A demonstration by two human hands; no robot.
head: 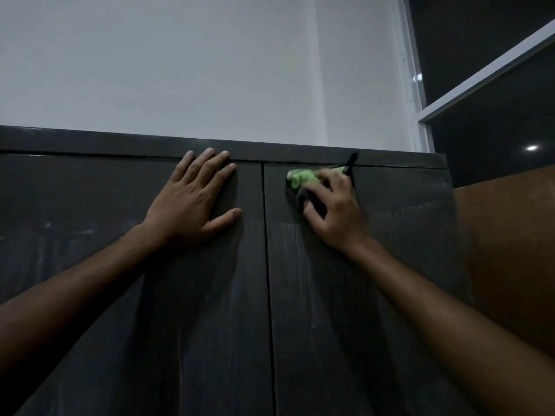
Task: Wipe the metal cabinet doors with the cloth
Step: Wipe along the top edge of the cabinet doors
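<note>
A dark grey metal cabinet fills the lower view, with a left door (105, 280) and a right door (375, 295) split by a narrow vertical gap. My left hand (195, 199) lies flat with spread fingers on the top right corner of the left door. My right hand (333, 211) grips a bunched green and dark cloth (300, 178) and presses it against the top of the right door, near the gap. Pale wipe streaks show on the right door below that hand. Part of the cloth is hidden under my fingers.
A white wall (180, 70) rises behind the cabinet top (90, 139). At the right stand a dark window with a white frame (420, 85) and a brown panel (510, 250) beside the cabinet.
</note>
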